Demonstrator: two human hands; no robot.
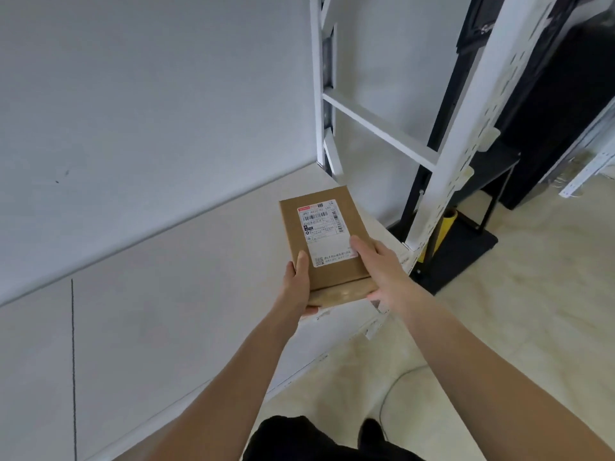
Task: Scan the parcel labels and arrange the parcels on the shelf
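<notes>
Both hands' grip holds parcel [327,241] lengthwise, label [324,232] up.

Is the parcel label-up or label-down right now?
Label-up: the parcel shows its white label to the camera, held by left hand and right hand.

parcel [327,247] label [324,232] print too small to read; underside hidden, left hand [299,284] fingers tucked under it; shelf [186,277] cut off at left edge.

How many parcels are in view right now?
1. The flat brown cardboard parcel with a white label sits at the right end of the pale shelf board, held in a grip by the left hand and right hand. Others may lie outside the frame.
</notes>
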